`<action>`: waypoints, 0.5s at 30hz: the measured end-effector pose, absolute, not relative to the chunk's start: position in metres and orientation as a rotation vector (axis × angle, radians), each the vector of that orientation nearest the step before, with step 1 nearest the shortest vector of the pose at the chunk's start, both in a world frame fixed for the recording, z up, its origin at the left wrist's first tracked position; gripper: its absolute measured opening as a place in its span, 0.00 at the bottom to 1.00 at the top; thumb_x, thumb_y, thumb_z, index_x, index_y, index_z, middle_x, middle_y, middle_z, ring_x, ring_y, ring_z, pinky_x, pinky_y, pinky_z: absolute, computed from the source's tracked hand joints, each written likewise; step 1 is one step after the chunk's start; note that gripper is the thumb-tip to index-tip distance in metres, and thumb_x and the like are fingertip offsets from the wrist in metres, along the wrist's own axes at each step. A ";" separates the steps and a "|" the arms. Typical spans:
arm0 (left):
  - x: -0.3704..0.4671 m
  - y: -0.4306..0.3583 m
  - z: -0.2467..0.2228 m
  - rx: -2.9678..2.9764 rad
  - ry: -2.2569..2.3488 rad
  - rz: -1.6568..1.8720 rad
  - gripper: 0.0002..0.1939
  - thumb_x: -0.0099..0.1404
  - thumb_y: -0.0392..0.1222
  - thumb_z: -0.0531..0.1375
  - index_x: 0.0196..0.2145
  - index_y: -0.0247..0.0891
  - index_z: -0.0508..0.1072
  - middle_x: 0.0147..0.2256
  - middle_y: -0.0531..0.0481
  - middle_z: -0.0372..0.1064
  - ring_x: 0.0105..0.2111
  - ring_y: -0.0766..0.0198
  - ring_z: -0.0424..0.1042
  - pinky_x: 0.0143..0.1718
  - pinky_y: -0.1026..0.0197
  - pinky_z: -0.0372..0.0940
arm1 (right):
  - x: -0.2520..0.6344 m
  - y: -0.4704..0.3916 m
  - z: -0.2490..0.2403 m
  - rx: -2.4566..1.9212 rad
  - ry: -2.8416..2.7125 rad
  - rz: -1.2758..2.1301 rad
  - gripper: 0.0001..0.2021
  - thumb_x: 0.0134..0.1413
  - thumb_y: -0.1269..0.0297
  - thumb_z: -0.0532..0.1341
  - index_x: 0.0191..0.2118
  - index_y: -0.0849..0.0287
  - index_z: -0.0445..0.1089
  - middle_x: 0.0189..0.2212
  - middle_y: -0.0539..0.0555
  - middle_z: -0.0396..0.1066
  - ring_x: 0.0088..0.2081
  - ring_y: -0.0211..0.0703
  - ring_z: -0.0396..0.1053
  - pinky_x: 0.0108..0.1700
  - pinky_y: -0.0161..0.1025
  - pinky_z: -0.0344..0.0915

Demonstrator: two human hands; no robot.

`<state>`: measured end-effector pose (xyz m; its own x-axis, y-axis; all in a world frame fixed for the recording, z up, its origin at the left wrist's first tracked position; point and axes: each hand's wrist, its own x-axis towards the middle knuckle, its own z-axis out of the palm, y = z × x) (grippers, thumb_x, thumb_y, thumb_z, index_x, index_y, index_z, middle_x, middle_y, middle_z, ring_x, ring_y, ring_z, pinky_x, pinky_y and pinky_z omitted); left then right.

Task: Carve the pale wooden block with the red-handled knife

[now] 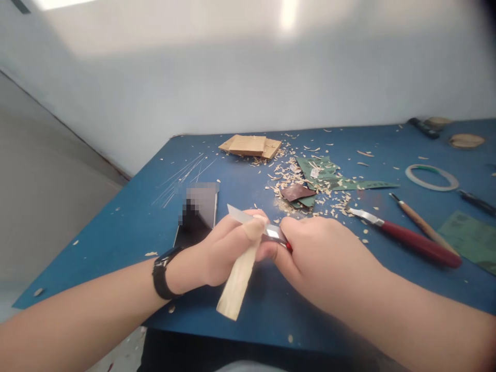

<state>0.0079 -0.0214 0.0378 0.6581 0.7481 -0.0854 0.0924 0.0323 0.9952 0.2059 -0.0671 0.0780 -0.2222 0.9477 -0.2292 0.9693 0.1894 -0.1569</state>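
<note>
My left hand (228,243) is closed around a pale strip of wood (237,289), whose lower end points down toward the table's front edge. In my right hand (313,243) is a utility knife (273,233), gripped by its handle. The knife's blade (238,214) reaches left across the upper part of the wood, by my left thumb. Fingers hide the wood's top end and most of the knife handle. Behind my left wrist a dark phone (197,222) lies on the table.
Wood shavings (287,181) cover the blue table (127,232) around green sandpaper (321,173) and a brown scrap (297,192). Wooden boards (248,145) lie at the back. A red-handled carving knife (418,242), a wooden-handled tool (424,222) and a tape ring (431,177) lie right.
</note>
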 end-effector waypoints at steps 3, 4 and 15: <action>0.008 -0.022 0.037 1.430 0.786 0.604 0.27 0.77 0.65 0.59 0.32 0.39 0.71 0.30 0.51 0.65 0.30 0.61 0.62 0.33 0.57 0.60 | 0.202 -0.070 0.078 1.948 2.310 -0.345 0.28 0.77 0.34 0.51 0.40 0.50 0.74 0.31 0.59 0.77 0.34 0.61 0.79 0.29 0.45 0.50; 0.008 -0.021 0.035 1.420 0.804 0.613 0.26 0.77 0.65 0.60 0.32 0.39 0.72 0.30 0.51 0.65 0.30 0.61 0.62 0.33 0.57 0.60 | 0.201 -0.070 0.079 1.955 2.305 -0.331 0.27 0.78 0.35 0.51 0.41 0.50 0.74 0.32 0.59 0.78 0.35 0.61 0.80 0.29 0.45 0.51; 0.011 -0.024 0.031 1.333 0.819 0.632 0.36 0.77 0.73 0.54 0.23 0.41 0.64 0.22 0.52 0.57 0.24 0.62 0.56 0.29 0.56 0.56 | 0.209 -0.071 0.081 1.975 2.321 -0.304 0.30 0.76 0.31 0.53 0.40 0.53 0.75 0.33 0.60 0.79 0.36 0.62 0.81 0.29 0.45 0.55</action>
<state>0.0115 -0.0240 0.0310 0.5802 0.8001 -0.1522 0.0563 0.1470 0.9875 0.2088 -0.0709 0.0805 -0.1664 0.9680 -0.1878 0.9837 0.1500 -0.0989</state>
